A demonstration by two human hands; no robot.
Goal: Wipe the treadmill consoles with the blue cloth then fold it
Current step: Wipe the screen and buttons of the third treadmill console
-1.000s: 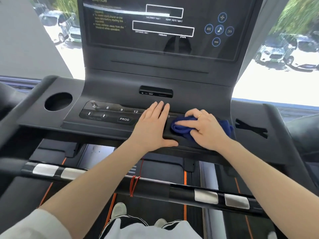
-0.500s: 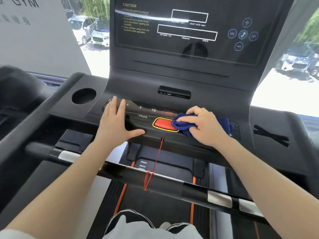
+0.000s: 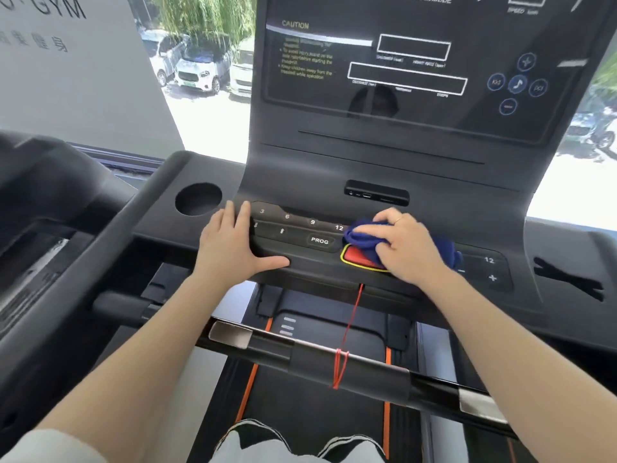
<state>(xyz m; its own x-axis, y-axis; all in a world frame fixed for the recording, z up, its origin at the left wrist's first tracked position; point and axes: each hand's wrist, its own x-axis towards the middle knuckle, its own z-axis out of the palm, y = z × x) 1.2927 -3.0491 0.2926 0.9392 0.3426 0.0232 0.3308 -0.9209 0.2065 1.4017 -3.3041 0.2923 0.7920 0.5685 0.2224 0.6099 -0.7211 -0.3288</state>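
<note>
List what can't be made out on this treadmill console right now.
- Red stop button: head view, right part covered by the blue cloth under the right hand.
- Yellow caution text: blurred, unreadable.
- Console's upper readouts: cut off by the top edge.

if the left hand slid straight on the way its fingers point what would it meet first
Probably the cup holder: the left hand lies flat on the console, fingers aimed up-left just right of that round hole. It might only clip its rim.

The right hand (image 3: pixel 405 248) and cloth (image 3: pixel 364 238) covered part of the red button (image 3: pixel 359 259). The screen (image 3: pixel 417 61) ran off the top edge, its small print too blurred to read.
</note>
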